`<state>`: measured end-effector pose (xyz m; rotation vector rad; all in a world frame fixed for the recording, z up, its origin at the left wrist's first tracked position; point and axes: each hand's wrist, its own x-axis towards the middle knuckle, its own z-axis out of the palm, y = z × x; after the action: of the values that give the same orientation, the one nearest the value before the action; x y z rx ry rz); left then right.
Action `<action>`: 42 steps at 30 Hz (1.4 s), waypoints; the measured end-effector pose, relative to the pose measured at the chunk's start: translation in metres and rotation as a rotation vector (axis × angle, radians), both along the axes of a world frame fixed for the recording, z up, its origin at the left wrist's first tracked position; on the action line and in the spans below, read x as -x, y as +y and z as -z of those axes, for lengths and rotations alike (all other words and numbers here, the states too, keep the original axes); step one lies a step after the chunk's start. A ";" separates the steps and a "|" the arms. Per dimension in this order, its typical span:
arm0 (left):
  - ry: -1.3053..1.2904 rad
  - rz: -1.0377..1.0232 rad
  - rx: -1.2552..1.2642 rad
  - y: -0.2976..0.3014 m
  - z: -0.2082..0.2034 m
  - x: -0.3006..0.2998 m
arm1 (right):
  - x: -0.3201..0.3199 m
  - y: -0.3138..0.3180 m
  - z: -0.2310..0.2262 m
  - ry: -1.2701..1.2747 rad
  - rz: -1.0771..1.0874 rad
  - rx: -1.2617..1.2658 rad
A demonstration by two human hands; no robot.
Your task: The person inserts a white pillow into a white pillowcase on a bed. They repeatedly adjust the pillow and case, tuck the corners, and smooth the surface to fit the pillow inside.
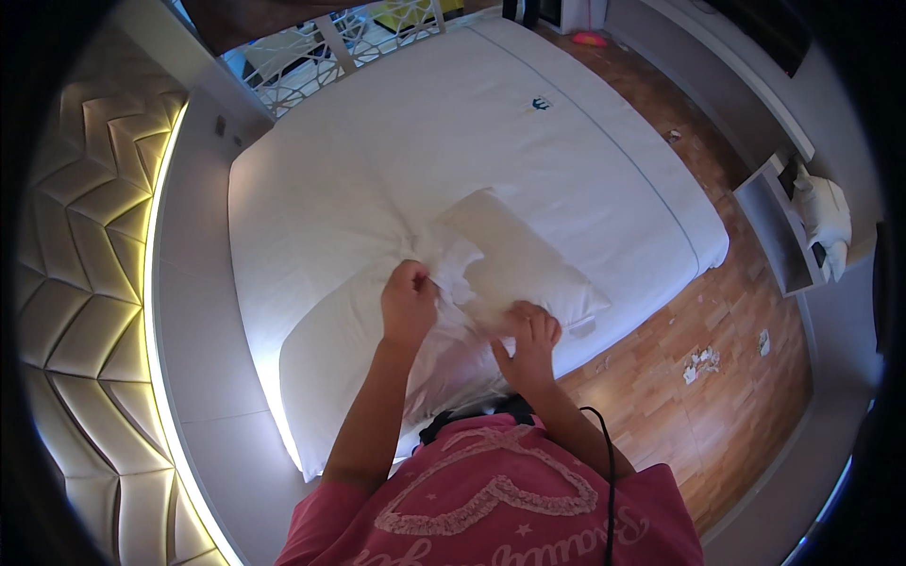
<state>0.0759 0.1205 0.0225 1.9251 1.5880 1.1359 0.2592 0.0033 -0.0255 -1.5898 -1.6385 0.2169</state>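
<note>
A white pillow point(528, 250) lies on the white-covered bed point(359, 170), close to the near edge. A thin, crumpled white cover point(458, 269), partly see-through lower down, hangs over the pillow's left side and toward my body. My left hand point(411, 302) is closed in a pinch on the bunched cover. At the near edge of the pillow, my right hand point(530, 349) touches it with fingers extended and thumb apart. Some of the cover between my hands is blurred, and its lower part runs down in front of my waist.
A padded headboard panel point(75, 311) with a lit edge stands at the left. White scraps point(700, 364) litter the wooden floor point(661, 434) at the right. A wall shelf point(779, 226) and a white bundle point(824, 212) are on the right; a lattice screen point(330, 52) stands behind the bed.
</note>
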 end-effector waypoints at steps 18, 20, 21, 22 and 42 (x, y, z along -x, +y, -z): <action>-0.531 -0.028 0.572 -0.045 0.002 0.022 | 0.034 0.073 -0.030 -0.112 -0.277 -0.155; -0.600 -0.051 0.614 -0.050 -0.001 0.016 | 0.023 0.068 -0.033 -0.156 -0.317 -0.028; -0.634 -0.061 0.640 -0.053 -0.001 0.014 | 0.018 0.063 -0.037 -0.177 -0.334 0.040; -0.733 -0.069 0.620 -0.053 0.001 0.014 | 0.012 0.058 -0.043 -0.204 -0.317 0.032; -1.051 0.105 0.557 -0.015 -0.043 0.079 | -0.045 0.029 -0.084 0.631 -0.147 0.328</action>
<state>-0.0030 0.1052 0.0654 0.7832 1.0095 1.1785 0.3044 0.0325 0.0588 -1.4236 -1.2535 1.0002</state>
